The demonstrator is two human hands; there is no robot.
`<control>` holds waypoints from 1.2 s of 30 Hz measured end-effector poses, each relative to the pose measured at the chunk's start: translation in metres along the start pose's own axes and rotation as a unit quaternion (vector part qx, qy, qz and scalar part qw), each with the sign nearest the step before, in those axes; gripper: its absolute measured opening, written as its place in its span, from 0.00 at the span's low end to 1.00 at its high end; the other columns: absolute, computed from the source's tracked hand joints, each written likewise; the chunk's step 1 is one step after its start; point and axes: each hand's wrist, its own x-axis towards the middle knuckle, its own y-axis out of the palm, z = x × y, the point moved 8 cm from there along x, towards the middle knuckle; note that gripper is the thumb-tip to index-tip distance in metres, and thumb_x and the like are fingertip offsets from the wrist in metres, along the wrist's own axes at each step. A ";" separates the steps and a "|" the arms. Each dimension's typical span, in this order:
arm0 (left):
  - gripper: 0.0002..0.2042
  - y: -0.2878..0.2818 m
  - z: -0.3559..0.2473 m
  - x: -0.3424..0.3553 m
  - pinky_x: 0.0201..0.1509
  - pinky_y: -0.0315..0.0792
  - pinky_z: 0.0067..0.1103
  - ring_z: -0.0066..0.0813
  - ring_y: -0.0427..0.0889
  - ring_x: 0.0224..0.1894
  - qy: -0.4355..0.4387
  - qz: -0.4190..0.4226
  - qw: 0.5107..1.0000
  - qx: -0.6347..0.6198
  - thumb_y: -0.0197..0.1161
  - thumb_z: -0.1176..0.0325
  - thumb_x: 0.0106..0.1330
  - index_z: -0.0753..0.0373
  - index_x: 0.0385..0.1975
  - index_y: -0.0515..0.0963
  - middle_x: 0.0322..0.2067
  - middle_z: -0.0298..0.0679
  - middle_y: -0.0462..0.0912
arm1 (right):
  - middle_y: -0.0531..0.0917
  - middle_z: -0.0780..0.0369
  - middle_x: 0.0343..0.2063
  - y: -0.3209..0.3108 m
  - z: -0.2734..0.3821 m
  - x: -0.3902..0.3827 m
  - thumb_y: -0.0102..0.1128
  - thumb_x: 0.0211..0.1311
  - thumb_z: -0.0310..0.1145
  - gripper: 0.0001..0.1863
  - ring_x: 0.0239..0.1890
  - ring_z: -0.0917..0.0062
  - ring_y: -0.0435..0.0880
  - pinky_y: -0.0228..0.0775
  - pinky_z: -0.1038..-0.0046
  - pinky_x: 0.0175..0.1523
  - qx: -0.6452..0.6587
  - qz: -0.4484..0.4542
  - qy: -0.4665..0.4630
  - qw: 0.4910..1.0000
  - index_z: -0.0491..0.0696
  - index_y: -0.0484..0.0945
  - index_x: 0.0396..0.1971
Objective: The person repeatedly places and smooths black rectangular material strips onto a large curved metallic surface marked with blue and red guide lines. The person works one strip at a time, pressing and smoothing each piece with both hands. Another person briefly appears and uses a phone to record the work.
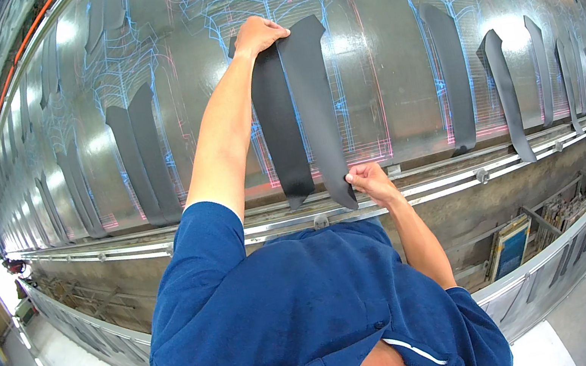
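Two long dark grey sheet strips lie side by side on a metal table in front of me. My left hand (259, 36) reaches to their far ends, fingers pinched at the upper left corner of the right strip (313, 95). That hand covers part of the far end of the left strip (277, 120). Between thumb and finger, my right hand (372, 183) grips the near right edge of the right strip, whose tip curls over the table's front edge. The left strip's near end also hangs slightly past that edge.
Blue and red lines mark the metal tabletop (401, 89). More dark strips lie along it, including a pair (143, 157) on the left and curled ones (506, 95) on the right. A metal rail (432, 190) runs along the near edge.
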 end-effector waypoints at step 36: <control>0.29 -0.005 -0.030 -0.018 0.53 0.82 0.37 0.40 0.92 0.47 -0.047 -0.031 0.994 0.098 0.80 0.36 0.50 0.59 0.35 0.93 0.40 0.41 0.94 | 0.88 0.64 0.24 -0.028 -0.018 0.019 0.80 0.64 0.43 0.17 0.28 0.82 0.80 0.72 0.71 0.35 -0.188 -0.149 0.093 0.966 0.40 0.93 0.33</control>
